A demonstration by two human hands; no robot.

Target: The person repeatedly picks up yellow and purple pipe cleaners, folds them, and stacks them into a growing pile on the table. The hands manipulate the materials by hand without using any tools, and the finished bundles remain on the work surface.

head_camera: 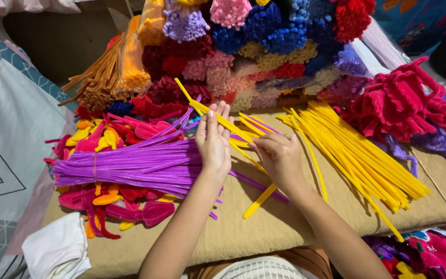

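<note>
My left hand (213, 142) rests flat-fingered over the end of a bundle of purple pipe cleaners (130, 168), with a yellow pipe cleaner (198, 106) running under its fingers toward the upper left. My right hand (280, 155) pinches yellow and purple pipe cleaners (249, 126) between the two hands. A loose yellow pipe cleaner (259, 201) pokes out below my right wrist. Both hands sit over a tan quilted board (264, 227).
A loose heap of yellow pipe cleaners (357, 150) fans out to the right. Magenta bent shapes (403, 103) lie far right, orange bundles (114, 72) far left, and packs of many colours (264, 41) stack behind. Pink and yellow shaped pieces (109, 137) surround the purple bundle. White cloth (58, 248) lies bottom left.
</note>
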